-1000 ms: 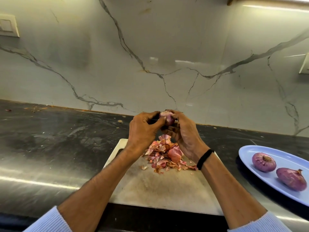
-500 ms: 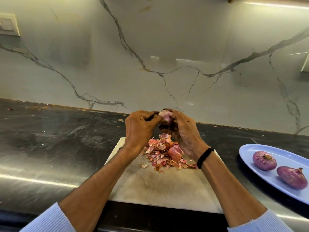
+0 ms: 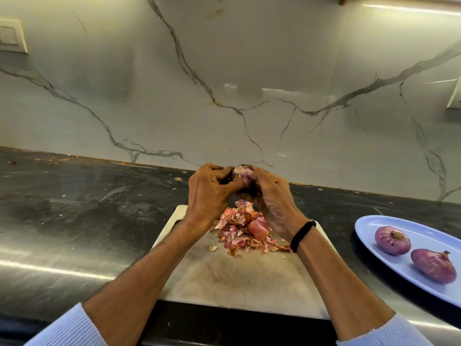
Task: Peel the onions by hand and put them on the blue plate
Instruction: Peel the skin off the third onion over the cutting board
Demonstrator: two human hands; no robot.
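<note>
Plainly, both hands are closed on one onion (image 3: 243,174). The left hand (image 3: 212,193) curls its fingers against the onion's left side, and the right hand (image 3: 272,201) wraps it from the right and from underneath, so the grip is narrow and full. Only a pale purplish crown shows between the fingers.

I judge the onion light, firm and round, and likely slick where the dry skin is off. It is best held across its middle in one palm while the other hand's fingertips pinch a loose papery edge near the tip. That skin looks brittle and will probably tear off in flakes.

Directly beneath the grip, a heap of peelings (image 3: 244,231) lies on a cutting board (image 3: 237,275), which rests on the dark desk (image 3: 74,208). Well off to the right of the grip and lower, the blue plate (image 3: 369,224) carries a rounder peeled onion (image 3: 393,239) and a pointed peeled onion (image 3: 434,264), lying apart from each other.
</note>
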